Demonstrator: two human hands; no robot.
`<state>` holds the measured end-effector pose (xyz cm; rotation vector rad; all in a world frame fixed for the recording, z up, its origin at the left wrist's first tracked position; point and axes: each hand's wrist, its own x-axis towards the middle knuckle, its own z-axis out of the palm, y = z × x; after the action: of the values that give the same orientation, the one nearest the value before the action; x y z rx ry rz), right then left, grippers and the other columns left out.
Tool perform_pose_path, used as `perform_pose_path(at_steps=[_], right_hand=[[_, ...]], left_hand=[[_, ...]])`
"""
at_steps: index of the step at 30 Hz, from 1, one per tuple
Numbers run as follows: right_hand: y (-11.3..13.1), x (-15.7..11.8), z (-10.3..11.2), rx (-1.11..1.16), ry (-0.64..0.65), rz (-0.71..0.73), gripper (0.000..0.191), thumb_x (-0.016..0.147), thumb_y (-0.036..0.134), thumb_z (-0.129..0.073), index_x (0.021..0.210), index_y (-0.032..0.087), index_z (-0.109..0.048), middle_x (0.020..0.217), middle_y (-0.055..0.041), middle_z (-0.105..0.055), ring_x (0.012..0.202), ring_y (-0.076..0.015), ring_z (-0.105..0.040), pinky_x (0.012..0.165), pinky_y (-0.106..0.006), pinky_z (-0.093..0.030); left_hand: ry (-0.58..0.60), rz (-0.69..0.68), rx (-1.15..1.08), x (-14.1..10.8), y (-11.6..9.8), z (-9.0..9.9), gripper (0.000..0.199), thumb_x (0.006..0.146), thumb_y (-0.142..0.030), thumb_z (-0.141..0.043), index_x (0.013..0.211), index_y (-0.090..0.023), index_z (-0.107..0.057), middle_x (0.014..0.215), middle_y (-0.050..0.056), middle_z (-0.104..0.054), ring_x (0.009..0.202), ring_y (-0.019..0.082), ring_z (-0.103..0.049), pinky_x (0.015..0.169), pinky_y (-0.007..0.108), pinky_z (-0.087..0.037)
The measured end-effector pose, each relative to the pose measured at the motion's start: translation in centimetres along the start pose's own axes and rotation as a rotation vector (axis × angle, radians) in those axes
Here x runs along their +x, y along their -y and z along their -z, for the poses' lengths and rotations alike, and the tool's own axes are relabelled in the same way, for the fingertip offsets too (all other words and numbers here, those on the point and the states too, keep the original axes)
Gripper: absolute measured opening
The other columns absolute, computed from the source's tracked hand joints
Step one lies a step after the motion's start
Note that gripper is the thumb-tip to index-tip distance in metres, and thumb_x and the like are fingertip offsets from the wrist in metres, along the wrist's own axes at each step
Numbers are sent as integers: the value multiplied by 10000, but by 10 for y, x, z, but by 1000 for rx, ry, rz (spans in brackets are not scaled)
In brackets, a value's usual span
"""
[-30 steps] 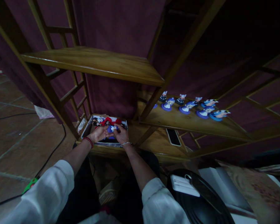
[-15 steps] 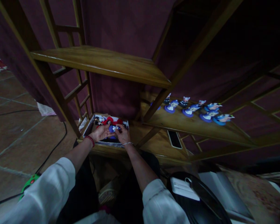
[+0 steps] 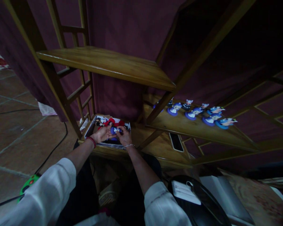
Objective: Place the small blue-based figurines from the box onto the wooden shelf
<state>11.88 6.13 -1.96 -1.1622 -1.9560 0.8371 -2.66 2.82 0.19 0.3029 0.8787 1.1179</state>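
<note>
Over the white box (image 3: 91, 129) on the low shelf, both hands hold one small purple-based figurine (image 3: 115, 130). Its base rests against the fingers of my left hand (image 3: 103, 134), which wears a red bead bracelet. My right hand (image 3: 124, 136), with a silver bracelet, pinches the figurine's other end. Inside the box lie several more figurines with red bases (image 3: 111, 121) and dark or white figures; the hands hide part of the contents.
Several figurines (image 3: 193, 113) stand on the middle shelf (image 3: 179, 125) to the right. A phone (image 3: 176, 142) lies on the lower shelf. A wooden upper shelf (image 3: 106, 64) overhangs the box, and a slanting post divides the shelves. A white device (image 3: 186, 192) sits on a black seat.
The view has shifted slightly, so the shelves appear a little further right. Both hands keep hold of the figurine over the box, almost unmoved.
</note>
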Motion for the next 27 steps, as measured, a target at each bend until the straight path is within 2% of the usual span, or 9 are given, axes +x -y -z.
perform_pose_path(at_steps=[9, 20, 24, 27], right_hand=[[4, -1, 3, 5, 25, 56, 208, 742, 275, -513, 937, 244, -578, 871, 27, -616, 725, -111, -573, 720, -227, -456], [-1, 0, 0, 24, 30, 79, 202, 741, 279, -517, 931, 251, -581, 893, 21, -624, 752, -124, -577, 731, -245, -464], [-3, 0, -2, 17, 41, 88, 207, 739, 267, -522, 937, 247, -577, 913, 18, -622, 774, -126, -578, 738, -251, -465], [-2, 0, -1, 18, 39, 102, 206, 736, 253, -524, 937, 243, -572, 914, 17, -615, 784, -125, -577, 743, -248, -463]], left_hand=[[4, -10, -17, -1, 0, -1, 252, 867, -308, -376, 839, -114, -534, 664, 64, -624, 660, 150, -614, 746, 352, -489], [27, -32, 12, -2, 1, -1, 247, 862, -315, -386, 816, -118, -527, 673, 68, -628, 669, 156, -614, 731, 351, -493], [35, -23, 20, 0, 1, 2, 232, 863, -280, -383, 796, -119, -535, 661, 67, -627, 670, 159, -612, 740, 367, -492], [37, -13, 22, 0, 2, 4, 148, 826, -167, -436, 754, -110, -551, 639, 59, -623, 682, 155, -612, 776, 364, -481]])
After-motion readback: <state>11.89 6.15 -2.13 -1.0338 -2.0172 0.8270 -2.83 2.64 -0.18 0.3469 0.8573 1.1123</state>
